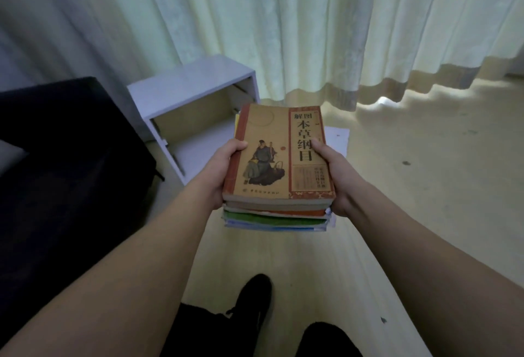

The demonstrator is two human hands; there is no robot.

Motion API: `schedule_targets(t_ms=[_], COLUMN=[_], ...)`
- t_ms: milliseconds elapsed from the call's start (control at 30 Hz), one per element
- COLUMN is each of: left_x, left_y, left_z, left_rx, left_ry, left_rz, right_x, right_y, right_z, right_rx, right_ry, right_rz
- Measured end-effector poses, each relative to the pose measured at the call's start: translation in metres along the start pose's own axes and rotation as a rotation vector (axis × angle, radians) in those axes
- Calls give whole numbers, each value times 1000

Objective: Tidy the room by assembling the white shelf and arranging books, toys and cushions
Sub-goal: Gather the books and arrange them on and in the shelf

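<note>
One stack of books (279, 175), roughly five or six volumes by the edges showing at the near end: tan top book with a red border and a robed figure on the cover, then orange, green and blue edges below. Exact count unclear, lower ones mostly hidden. Two hands, one on each side. Left hand (224, 169) grips the stack's left edge, thumb curled over the top cover, other fingers out of sight under the stack. Right hand (331, 175) grips the right edge the same way, thumb on the cover beside the vertical title, fingers hidden beneath. Each grip is closed round the stack; the stack sits between the two hands, held level in the air above the floor (411, 175).

One white shelf (195, 95) on the floor beyond and left of the stack, open side facing the camera, its right part hidden behind the books. One white sheet (337, 138) flat on the floor just beyond the right hand. Dark sofa (65, 158) at left, touching or just beside the shelf. Pale curtain (283, 21) across the back. One black shoe (252, 300) at bottom centre.
</note>
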State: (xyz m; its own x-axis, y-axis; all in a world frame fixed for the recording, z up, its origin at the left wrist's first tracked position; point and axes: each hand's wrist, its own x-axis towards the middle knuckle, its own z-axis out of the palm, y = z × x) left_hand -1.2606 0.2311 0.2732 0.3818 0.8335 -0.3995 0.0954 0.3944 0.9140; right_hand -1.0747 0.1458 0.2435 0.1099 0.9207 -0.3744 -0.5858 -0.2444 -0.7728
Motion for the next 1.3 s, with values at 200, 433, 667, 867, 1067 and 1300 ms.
schedule_targets(t_ms=[200,433,667,867,1067,1300], left_x=[8,61,164,264,336,376], left_y=[30,107,168,212,220,215], left_z=[-58,-138,-223,-295,-330,-339], left_rx=[-126,-212,-315,-344,-371,-133], left_ry=[110,233,336,413,467,601], left_rz=[-1,78,128,139,118,-65], right_x=[41,136,279,410,503,552], right_y=[-16,-60,-106,-127,-137,-117], right_z=[61,156,243,304,329,317], right_rx=[-151,-277,-427,-447,-531,-543], right_ry=[-88,-160,-237,-291,-305,-326], right_rz=[8,-66,-18,54,130,204])
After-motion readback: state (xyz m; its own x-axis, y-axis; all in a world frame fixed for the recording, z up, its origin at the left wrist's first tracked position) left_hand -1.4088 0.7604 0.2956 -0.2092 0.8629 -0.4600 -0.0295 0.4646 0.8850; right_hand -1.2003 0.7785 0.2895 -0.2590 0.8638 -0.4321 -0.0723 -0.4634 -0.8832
